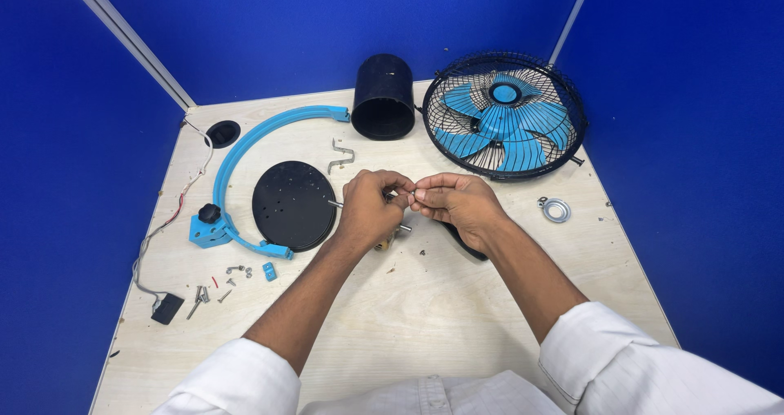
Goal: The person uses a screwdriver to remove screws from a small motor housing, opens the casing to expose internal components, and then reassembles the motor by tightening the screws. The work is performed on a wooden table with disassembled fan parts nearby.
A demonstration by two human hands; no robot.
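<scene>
On the table [408, 333]: one caged fan [505, 114], one blue arc bracket [245, 149], one black disc [292, 204], one black cylinder [383, 96], one metal ring [556, 210]. At centre, left hand [369, 211] grips one metal shaft [336, 204]; right hand [456, 200] pinches one small fitting [412, 193], too small to identify.

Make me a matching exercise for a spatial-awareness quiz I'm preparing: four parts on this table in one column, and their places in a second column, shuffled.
Things:
1. black cylinder
2. caged fan with blue blades
3. metal ring
4. loose screws

Places:
A. right side of the table, beyond the right hand
B. far right corner
C. near left, below the blue curved bracket
D. far edge, at the bracket's upper end

Pairs: 1-D, 2-B, 3-A, 4-C
</scene>
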